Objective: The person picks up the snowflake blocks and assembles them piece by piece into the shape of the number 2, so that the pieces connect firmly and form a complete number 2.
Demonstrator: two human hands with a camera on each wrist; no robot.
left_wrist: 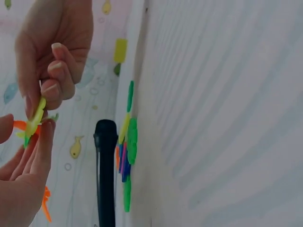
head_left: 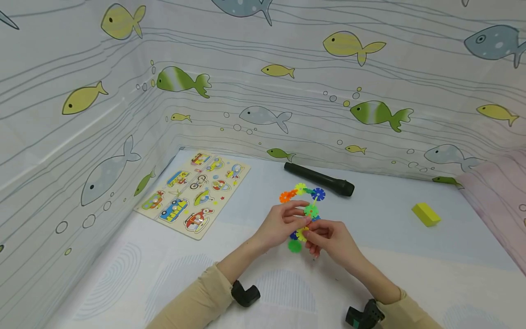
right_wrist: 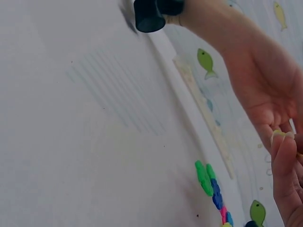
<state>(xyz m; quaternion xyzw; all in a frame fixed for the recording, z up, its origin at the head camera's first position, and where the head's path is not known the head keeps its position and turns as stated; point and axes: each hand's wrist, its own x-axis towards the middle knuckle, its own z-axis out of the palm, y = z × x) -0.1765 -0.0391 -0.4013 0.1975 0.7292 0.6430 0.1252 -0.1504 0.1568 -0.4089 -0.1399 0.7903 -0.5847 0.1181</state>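
My left hand (head_left: 279,225) and right hand (head_left: 337,240) meet above the table over flower-shaped interlocking plastic discs. Between thumb and fingertips the right hand pinches a yellow disc (left_wrist: 37,118). My left fingers and thumb pinch the joined orange and green pieces just against it, partly hidden by the fingers. Beyond the hands, an orange disc (head_left: 285,197), a yellow-green disc (head_left: 301,188) and a blue disc (head_left: 318,194) form a curved row. Several more discs, among them a green disc (left_wrist: 133,141), rest on the table below the hands.
A black microphone (head_left: 318,178) lies behind the discs. To the left is a wooden vehicle puzzle board (head_left: 205,183); a yellow block (head_left: 426,214) sits at the right. Fish-print cloth (head_left: 230,91) walls stand at the back and sides.
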